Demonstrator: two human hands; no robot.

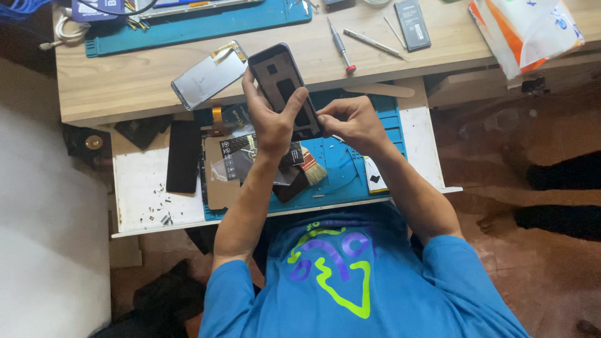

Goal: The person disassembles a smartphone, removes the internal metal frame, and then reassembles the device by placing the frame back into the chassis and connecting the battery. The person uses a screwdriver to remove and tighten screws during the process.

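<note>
Pale wood makes up the desk [113,81] across the top of the frame, and at its upper left lies a white coiled cable [62,31] beside a teal work mat [188,28]. Lower at the left, on a white pulled-out shelf [134,181], loose small screws [159,209] are scattered near a flat black panel [183,156] that lies upright in the picture. Just right of it, on the desk edge, a silver display panel [208,75] with a yellow-tipped ribbon lies tilted.

At centre frame, the left hand [269,122] holds a dark phone frame [287,87] up over the shelf, the fingers wrapped around its lower half, thumb on one edge and fingertips on the other. The frame stands tilted, its top reaching over the desk edge. The right hand [350,122] touches the frame's lower right corner, with thumb and forefinger pressed together there; what they pinch is too small to tell. Beneath the hands lie a blue mat [350,169], a wooden-handled brush [311,166] and clear packaging.

Further right on the desk rest a red-ended screwdriver [341,47], metal tweezers [372,42] and a black battery [412,25]. A white and orange packet [526,31] fills the upper right corner.
</note>
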